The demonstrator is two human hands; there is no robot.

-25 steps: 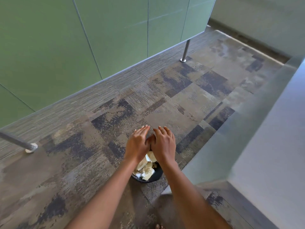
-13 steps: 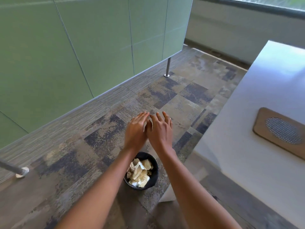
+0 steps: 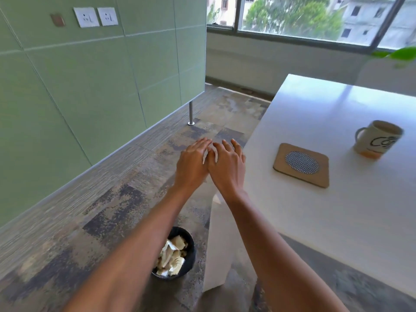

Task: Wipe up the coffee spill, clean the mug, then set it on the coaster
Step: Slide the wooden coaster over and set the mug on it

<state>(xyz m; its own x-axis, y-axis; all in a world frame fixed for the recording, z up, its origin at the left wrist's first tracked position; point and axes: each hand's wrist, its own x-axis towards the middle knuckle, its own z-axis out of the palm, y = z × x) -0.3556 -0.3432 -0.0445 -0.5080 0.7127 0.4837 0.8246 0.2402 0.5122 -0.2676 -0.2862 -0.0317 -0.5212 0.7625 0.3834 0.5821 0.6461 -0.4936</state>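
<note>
A white mug [image 3: 378, 138] with a black logo and an orange base stands upright on the white table [image 3: 337, 210], to the right of a square cork coaster [image 3: 301, 164] with a metal mesh disc. My left hand [image 3: 193, 163] and my right hand [image 3: 227, 166] are side by side and touching, fingers straight, held in the air over the floor just left of the table's edge. Neither hand holds anything. The mug and the coaster are apart from both hands.
A black bin [image 3: 177, 255] full of crumpled, stained paper sits on the patterned carpet below my forearms, beside the table's white leg [image 3: 218, 244]. A green partition [image 3: 90, 86] on metal feet runs along the left. A window and a plant leaf [image 3: 403, 52] are at the back.
My view has lifted from the bin up to the table, bringing the coaster and then the mug into sight. Both hands rose together away from the bin, still touching and holding nothing.
</note>
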